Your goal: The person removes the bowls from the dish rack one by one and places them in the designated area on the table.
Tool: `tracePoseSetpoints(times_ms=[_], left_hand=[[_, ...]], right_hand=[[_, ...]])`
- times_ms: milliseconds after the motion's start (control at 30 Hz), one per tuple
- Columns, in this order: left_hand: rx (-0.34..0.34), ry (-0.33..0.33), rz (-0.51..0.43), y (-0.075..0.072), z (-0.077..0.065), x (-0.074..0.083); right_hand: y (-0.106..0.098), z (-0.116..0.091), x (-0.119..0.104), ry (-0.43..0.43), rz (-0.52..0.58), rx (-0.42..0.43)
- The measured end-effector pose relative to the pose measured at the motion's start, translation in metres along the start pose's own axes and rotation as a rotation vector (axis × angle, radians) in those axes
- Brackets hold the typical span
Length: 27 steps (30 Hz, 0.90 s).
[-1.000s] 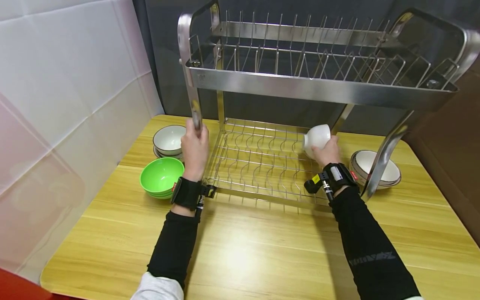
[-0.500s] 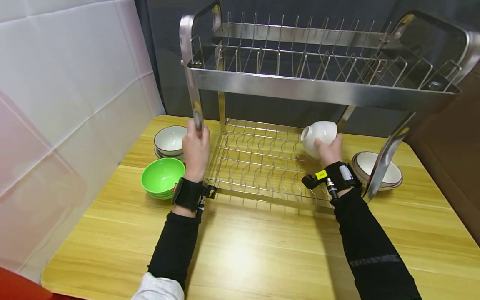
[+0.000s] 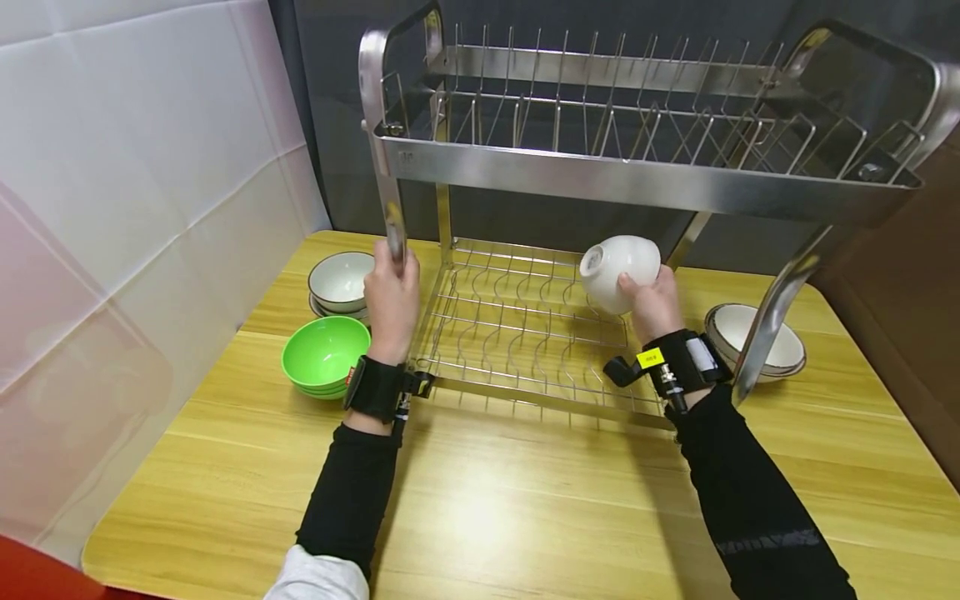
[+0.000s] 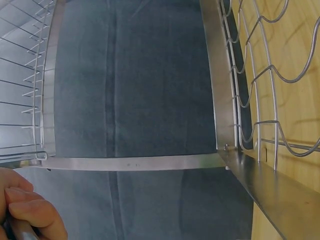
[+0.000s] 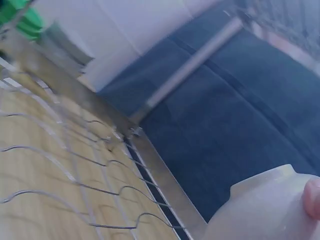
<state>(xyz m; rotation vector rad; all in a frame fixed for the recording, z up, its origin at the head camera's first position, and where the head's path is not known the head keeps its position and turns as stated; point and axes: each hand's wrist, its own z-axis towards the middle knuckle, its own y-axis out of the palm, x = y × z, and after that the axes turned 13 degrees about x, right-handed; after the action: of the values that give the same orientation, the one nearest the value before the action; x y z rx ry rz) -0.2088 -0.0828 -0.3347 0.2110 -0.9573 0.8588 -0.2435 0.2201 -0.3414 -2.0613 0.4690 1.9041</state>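
A two-tier metal dish rack (image 3: 525, 171) stands on the wooden table. My left hand (image 3: 392, 304) grips its front left upright; curled fingers (image 4: 37, 215) also show at the lower left of the left wrist view. Over the right part of the lower wire tier, my right hand (image 3: 656, 308) holds a white bowl (image 3: 622, 271). The bowl is tilted, its foot ring facing left toward the camera and its opening away. In the right wrist view the bowl (image 5: 265, 210) fills the lower right corner, with a fingertip on its side. Whether it touches the wires cannot be told.
Green bowls (image 3: 326, 354) are stacked left of the rack, with white dark-rimmed bowls (image 3: 341, 279) behind them. Another stack of white bowls (image 3: 757, 342) stands by the right front upright. The upper tier (image 3: 645, 171) hangs above both hands. A pale curtain (image 3: 150, 208) borders the left.
My right hand has carried the white bowl left and turned it, so more of its foot ring faces the camera. My left hand stays on the upright.
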Motion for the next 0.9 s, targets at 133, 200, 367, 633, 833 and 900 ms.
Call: tracePoseSetpoints(times_ms=[133,200,367,633,833,900], left_hand=[[0.0,0.003,0.001,0.0,0.0,-0.001],[0.001,0.006,0.002,0.001,-0.001,-0.001],[0.008,0.012,0.002,0.001,-0.001,-0.002],[0.01,0.019,0.0,0.002,-0.002,-0.002],[0.006,0.024,0.0,0.002,-0.002,-0.002],[0.008,0.024,0.002,0.002,-0.002,-0.001]], right_hand=[[-0.006,-0.019,-0.003,-0.078,-0.146,-0.045],[-0.011,-0.03,-0.004,-0.128,-0.208,-0.098],[-0.026,-0.054,-0.006,-0.272,-0.322,-0.236],[-0.059,-0.085,0.001,-0.724,-0.548,-0.328],[-0.094,-0.102,0.008,-1.08,-0.566,-0.298],[-0.107,-0.107,0.009,-1.155,-0.541,-0.284]])
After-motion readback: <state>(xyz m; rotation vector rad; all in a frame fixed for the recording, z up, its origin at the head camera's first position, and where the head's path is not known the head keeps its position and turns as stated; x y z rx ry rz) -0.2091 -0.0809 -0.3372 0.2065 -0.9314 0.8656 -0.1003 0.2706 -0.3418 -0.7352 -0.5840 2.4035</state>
